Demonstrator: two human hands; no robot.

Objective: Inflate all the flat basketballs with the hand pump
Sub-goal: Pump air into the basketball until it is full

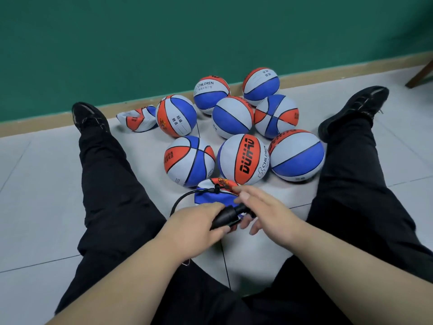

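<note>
Left hand (196, 225) clamps the black pump (226, 216); right hand (269, 214) rests loose-fingered at its far end. The hose (185, 199) reaches a flat ball (210, 198) just ahead, hemmed by 8 round balls (243, 159); 1 crumpled ball (138, 118) lies near the green wall (164, 43)

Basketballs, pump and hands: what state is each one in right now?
Eight basketballs: round, inflated, on the floor.
Crumpled basketball: flat, by the wall.
Nearest basketball: saggy, with the hose plugged in.
Hand pump: gripped by the left hand.
Right hand: fingers relaxed by the pump's handle end, gripping nothing.
</note>
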